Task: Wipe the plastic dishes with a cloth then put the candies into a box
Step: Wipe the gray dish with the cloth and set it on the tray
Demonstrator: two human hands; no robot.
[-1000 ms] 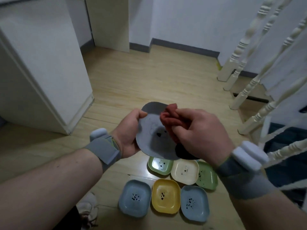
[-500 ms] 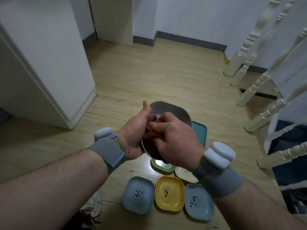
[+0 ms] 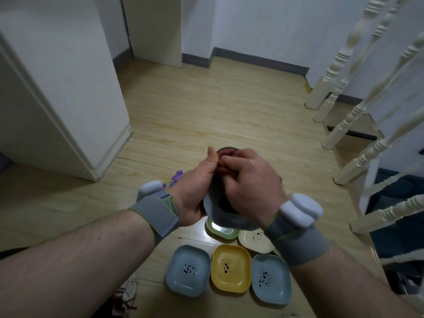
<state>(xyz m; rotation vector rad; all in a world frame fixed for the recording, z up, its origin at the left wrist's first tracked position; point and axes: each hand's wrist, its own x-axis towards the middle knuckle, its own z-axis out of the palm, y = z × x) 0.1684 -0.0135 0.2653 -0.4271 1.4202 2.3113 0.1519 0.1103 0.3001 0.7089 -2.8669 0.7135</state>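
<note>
My left hand point(image 3: 197, 191) grips the left rim of a grey plastic dish point(image 3: 220, 216), held up tilted above the floor. Over its inner face my right hand point(image 3: 250, 187) presses a bunched red cloth point(image 3: 226, 168), of which only a sliver shows between the fingers. Below on the wooden floor lie more dishes, each with dark specks: a blue dish point(image 3: 188, 270), a yellow dish point(image 3: 230, 267), a second blue dish point(image 3: 270, 278), a green dish point(image 3: 221, 229) and a cream dish point(image 3: 254, 241). Purple candy wrappers point(image 3: 176, 177) peek out behind my left wrist.
A white cabinet point(image 3: 57, 88) stands at the left. White stair balusters point(image 3: 358, 106) and a step down run along the right. A shoe point(image 3: 126, 294) lies near the bottom edge, left of the dishes.
My right hand has slid with the cloth from the dish's right side to its upper left, close against my left thumb. The view has drawn back a little.
</note>
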